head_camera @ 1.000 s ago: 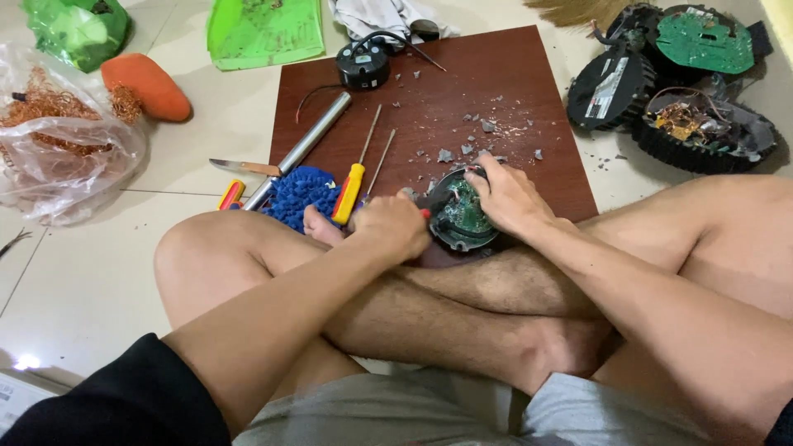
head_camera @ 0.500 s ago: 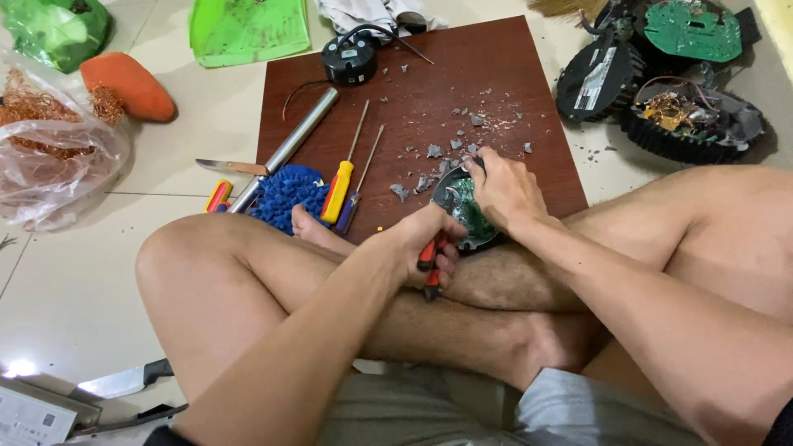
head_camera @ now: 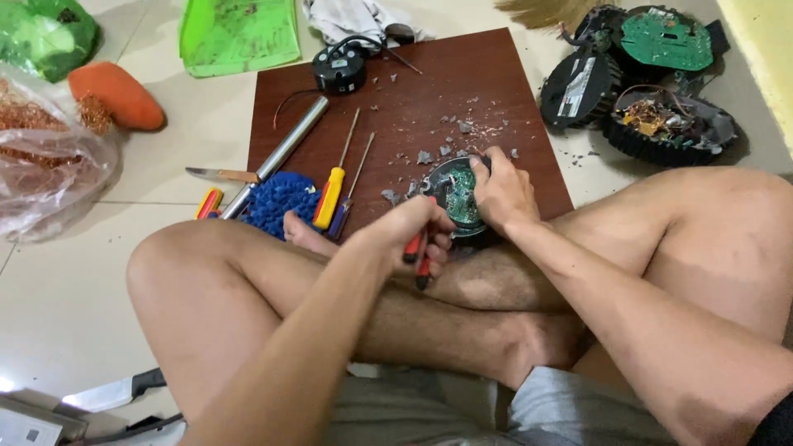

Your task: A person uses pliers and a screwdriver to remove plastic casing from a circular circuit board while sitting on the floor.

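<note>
I sit cross-legged on a tiled floor at a dark red board (head_camera: pixel 496 74). My right hand (head_camera: pixel 501 192) grips a round black device with a green circuit board inside (head_camera: pixel 457 196), resting at the board's near edge against my shin. My left hand (head_camera: pixel 410 233) is closed around red-handled pliers (head_camera: pixel 420 258), their jaws at the left side of the device. Grey fragments (head_camera: pixel 429 155) lie scattered on the board just beyond.
A yellow-handled screwdriver (head_camera: pixel 333 195), a thinner screwdriver, a metal tube (head_camera: pixel 285 150) and a blue bumpy pad (head_camera: pixel 277 202) lie left of the hands. A small black round unit (head_camera: pixel 339 70) sits at the board's far edge. Dismantled black housings (head_camera: pixel 661 124) lie right; a plastic bag (head_camera: pixel 41 165) left.
My left hand has pulled back slightly toward my leg with the pliers, which now show below the fist. The view has shifted; a knife appears at bottom left.
</note>
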